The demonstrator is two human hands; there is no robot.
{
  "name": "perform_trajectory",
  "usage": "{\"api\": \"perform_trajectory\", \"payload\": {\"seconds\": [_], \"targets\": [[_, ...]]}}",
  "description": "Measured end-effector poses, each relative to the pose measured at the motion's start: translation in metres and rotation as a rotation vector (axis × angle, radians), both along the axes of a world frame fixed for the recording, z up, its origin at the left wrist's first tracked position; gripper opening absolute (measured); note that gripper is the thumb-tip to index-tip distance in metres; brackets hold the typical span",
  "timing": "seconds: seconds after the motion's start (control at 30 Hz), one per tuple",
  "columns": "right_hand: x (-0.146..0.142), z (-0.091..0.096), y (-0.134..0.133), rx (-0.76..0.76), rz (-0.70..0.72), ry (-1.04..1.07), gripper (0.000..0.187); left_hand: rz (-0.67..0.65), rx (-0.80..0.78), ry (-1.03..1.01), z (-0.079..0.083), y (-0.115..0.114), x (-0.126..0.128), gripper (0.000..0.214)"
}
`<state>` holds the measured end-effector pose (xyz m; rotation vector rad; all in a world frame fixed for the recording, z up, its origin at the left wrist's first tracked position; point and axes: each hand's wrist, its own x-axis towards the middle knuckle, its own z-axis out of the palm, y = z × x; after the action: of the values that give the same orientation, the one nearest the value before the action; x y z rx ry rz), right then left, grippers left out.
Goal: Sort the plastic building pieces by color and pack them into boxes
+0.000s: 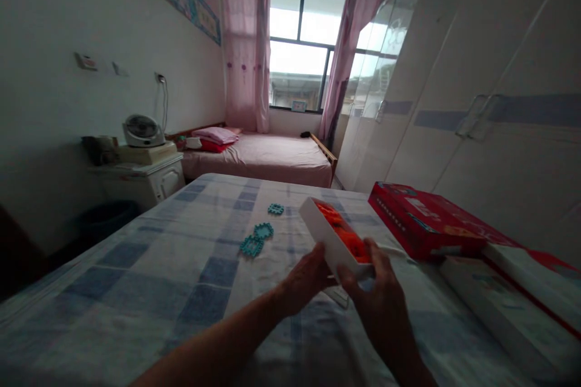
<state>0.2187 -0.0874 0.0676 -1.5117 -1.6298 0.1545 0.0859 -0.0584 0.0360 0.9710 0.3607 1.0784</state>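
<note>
My left hand and my right hand both grip the near end of a long white box filled with orange pieces. I hold it tilted above a bed with a blue checked sheet. Three teal toothed pieces lie on the sheet beyond my hands: two joined ones and a single one farther off. The fingers of both hands are wrapped round the box.
A red box and a white box lid lie on the bed at my right. White wardrobes line the right wall. A nightstand with a small fan stands at the left, a pink bed under the window.
</note>
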Motion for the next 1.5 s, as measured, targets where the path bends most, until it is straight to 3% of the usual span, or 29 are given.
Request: {"api": "perform_trajectory", "payload": {"seconds": [0.1, 0.3, 0.47, 0.57, 0.63, 0.7, 0.83, 0.93, 1.1, 1.23, 1.37, 1.5], "targets": [[-0.035, 0.001, 0.011, -0.063, 0.182, 0.098, 0.08, 0.084, -0.134, -0.251, 0.009, 0.003, -0.017, 0.064], [-0.061, -0.02, 0.034, -0.067, 0.487, 0.062, 0.067, 0.509, -0.233, -0.18, 0.026, 0.011, -0.082, 0.052], [-0.04, -0.044, 0.067, 0.166, 0.32, -0.053, 0.049, 0.719, -0.194, 0.078, 0.036, 0.024, -0.159, 0.042], [-0.027, -0.053, 0.081, 0.214, 0.229, -0.063, 0.045, 0.803, -0.242, 0.472, 0.039, 0.031, -0.191, 0.046], [-0.023, -0.057, 0.084, 0.213, 0.209, -0.069, 0.043, 0.837, -0.268, 0.731, 0.042, 0.034, -0.199, 0.049], [-0.023, -0.058, 0.084, 0.19, 0.207, -0.074, 0.042, 0.852, -0.252, 0.858, 0.044, 0.036, -0.199, 0.048], [-0.026, -0.062, 0.079, 0.142, 0.227, -0.096, 0.043, 0.848, -0.185, 0.933, 0.047, 0.045, -0.19, 0.049], [-0.027, -0.066, 0.078, 0.115, 0.245, -0.122, 0.043, 0.856, -0.126, 0.998, 0.05, 0.052, -0.19, 0.065], [-0.028, -0.067, 0.075, 0.086, 0.26, -0.128, 0.043, 0.976, 0.062, 1.081, 0.06, 0.052, -0.202, 0.08], [-0.031, -0.063, 0.07, 0.06, 0.277, -0.115, 0.042, 1.022, 0.103, 0.919, 0.063, 0.044, -0.203, 0.071], [-0.033, -0.061, 0.067, 0.048, 0.281, -0.107, 0.042, 1.08, 0.014, 0.414, 0.062, 0.038, -0.196, 0.044], [-0.032, -0.063, 0.067, 0.069, 0.275, -0.096, 0.04, 0.9, -0.109, -0.065, 0.066, 0.032, -0.187, 0.031]]}}
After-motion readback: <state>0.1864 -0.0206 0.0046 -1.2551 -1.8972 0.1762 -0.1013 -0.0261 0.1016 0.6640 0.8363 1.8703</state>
